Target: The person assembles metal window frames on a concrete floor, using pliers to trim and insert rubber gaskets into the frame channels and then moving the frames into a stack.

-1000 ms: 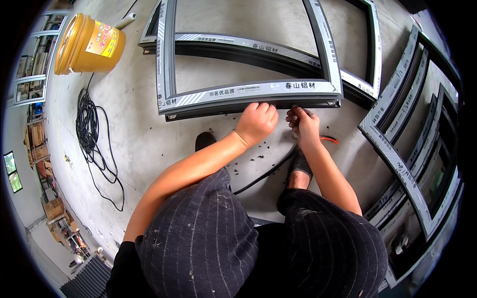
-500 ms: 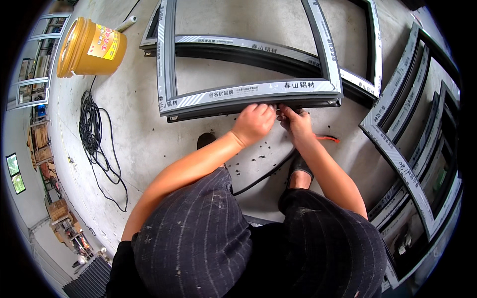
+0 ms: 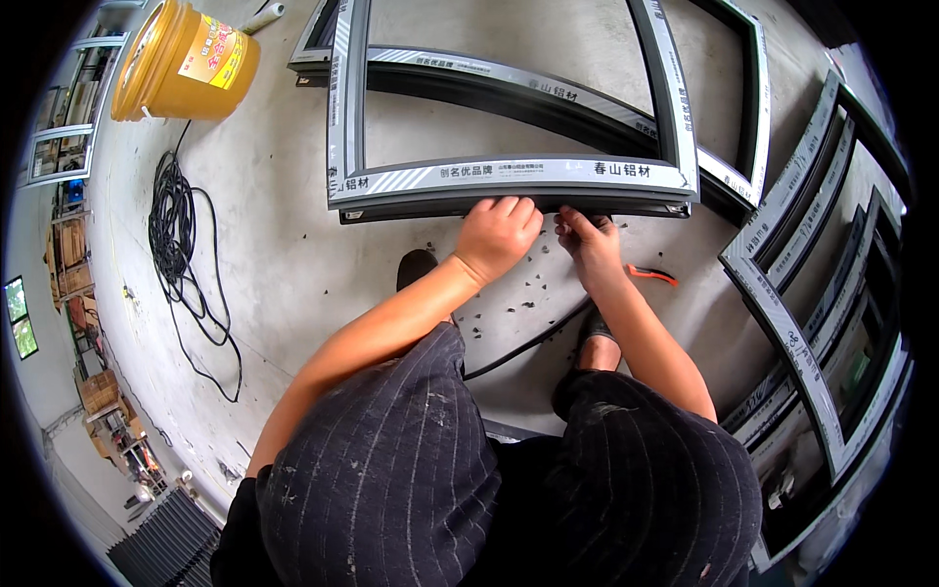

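A grey and black window frame, wrapped in printed protective film, lies in front of me on top of another frame. My left hand has its fingers curled over the black near edge of the upper frame. Just right of it, my right hand is closed in a pinch below that same edge. Whatever sits between those fingertips is too small to make out. Small dark bits are scattered over the floor beneath my hands. Beside my right wrist lies an orange-red handled tool.
A yellow bucket stands at the far left, with a pale roller-like tube behind it. Coiled black cable lies on the concrete floor. More film-covered frames are stacked at the right. A black hose runs between my feet.
My left hand has shifted left, away from my right fingertips, and its fingers now rest over the frame's edge. The right hand stays pinched near the edge. The whole view has shifted slightly.
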Demonstrator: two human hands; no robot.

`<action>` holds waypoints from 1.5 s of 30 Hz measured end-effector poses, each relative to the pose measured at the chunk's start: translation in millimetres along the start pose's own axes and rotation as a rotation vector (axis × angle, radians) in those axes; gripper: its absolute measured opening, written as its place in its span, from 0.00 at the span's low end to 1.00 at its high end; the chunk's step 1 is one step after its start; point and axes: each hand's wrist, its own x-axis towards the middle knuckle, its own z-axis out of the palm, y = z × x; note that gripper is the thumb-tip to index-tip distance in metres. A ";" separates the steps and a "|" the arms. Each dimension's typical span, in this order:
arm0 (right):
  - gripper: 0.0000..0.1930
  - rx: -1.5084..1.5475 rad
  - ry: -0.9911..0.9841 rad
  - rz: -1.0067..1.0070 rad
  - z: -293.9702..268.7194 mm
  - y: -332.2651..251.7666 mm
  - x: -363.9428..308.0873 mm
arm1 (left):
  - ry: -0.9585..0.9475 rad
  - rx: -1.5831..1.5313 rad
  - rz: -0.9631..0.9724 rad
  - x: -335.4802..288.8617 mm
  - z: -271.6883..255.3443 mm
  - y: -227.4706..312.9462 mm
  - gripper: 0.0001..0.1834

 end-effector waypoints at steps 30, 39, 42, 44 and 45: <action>0.10 -0.032 -0.132 0.078 22.8 27.2 11.4 | 0.074 -0.141 -0.355 -66.1 -20.9 -24.8 0.16; 0.11 -0.028 -0.116 0.104 37.4 34.0 12.0 | 0.020 -0.069 -0.426 -88.6 -24.4 -37.4 0.23; 0.11 -0.043 -0.125 0.122 36.3 35.9 12.7 | 0.019 -0.073 -0.436 -86.2 -22.8 -36.1 0.23; 0.11 -0.068 -0.128 0.139 36.9 30.0 12.4 | 0.013 -0.062 -0.450 -88.1 -24.3 -36.5 0.23; 0.12 -0.080 -0.121 0.143 35.7 25.8 10.7 | 0.005 -0.036 -0.429 -88.4 -25.3 -35.4 0.23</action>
